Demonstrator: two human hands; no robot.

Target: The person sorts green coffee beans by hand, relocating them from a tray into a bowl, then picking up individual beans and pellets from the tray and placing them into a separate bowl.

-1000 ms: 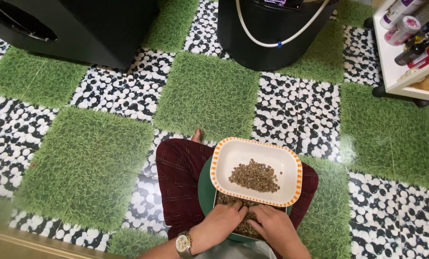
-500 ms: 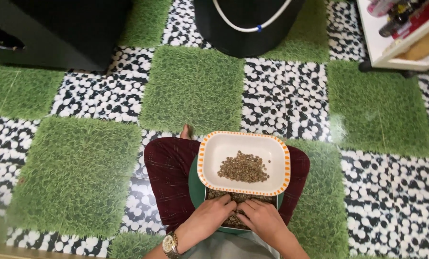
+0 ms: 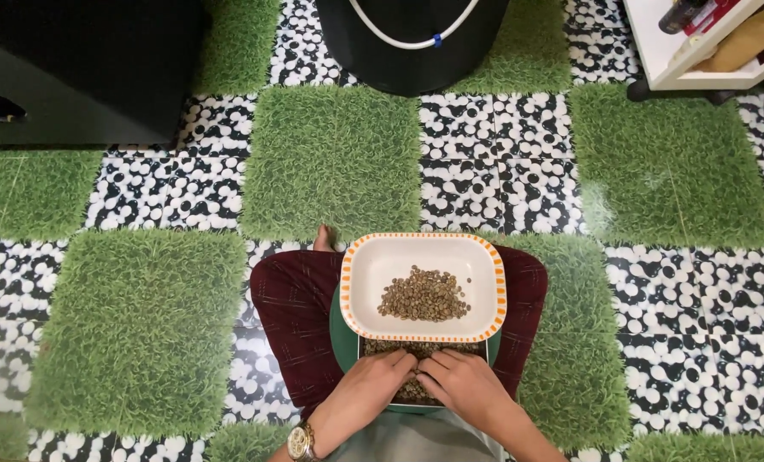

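Left hand [image 3: 371, 389], right hand [image 3: 461, 387]: fingertips touching in bean tray [image 3: 412, 392]; pinch contents indiscernible. White dish [image 3: 423, 288] just beyond.

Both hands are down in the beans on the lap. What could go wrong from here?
The white dish with the bean pile overlaps the lower tray on the lap, so a knee shift could tip it. The left hand and right hand crowd the lower beans near the tray's edge, so some may flick onto the patterned floor, where they would be hard to spot.
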